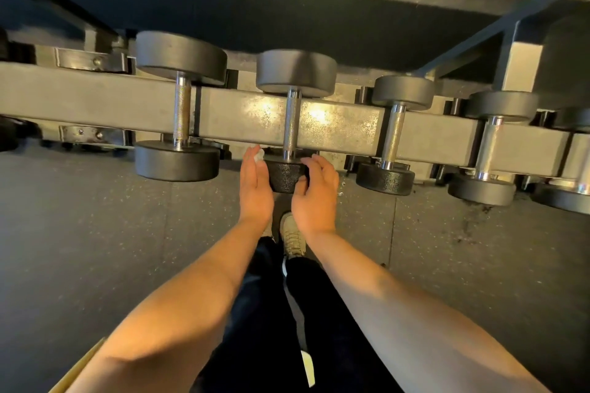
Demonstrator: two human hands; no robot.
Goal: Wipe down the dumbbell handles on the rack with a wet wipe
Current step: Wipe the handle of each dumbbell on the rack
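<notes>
At the front edge of the rack (335, 128), both hands flank the near head of the middle dumbbell (285, 177). The left hand (255, 183) lies along the head's left side, fingers nearly straight, with a small white wipe (258, 155) pinched at its fingertips. The right hand (316, 191) curls its fingers over the head's right side. The handle (291, 124) starts just beyond the fingertips and runs straight away from the person, across the rack towards the far head. The left hand, carrying the wipe, is just beside the handle's near end, so the wipe probably need only slide forward and rightward onto it. Other dumbbells (182, 115) sit to either side, apart from the hands.
</notes>
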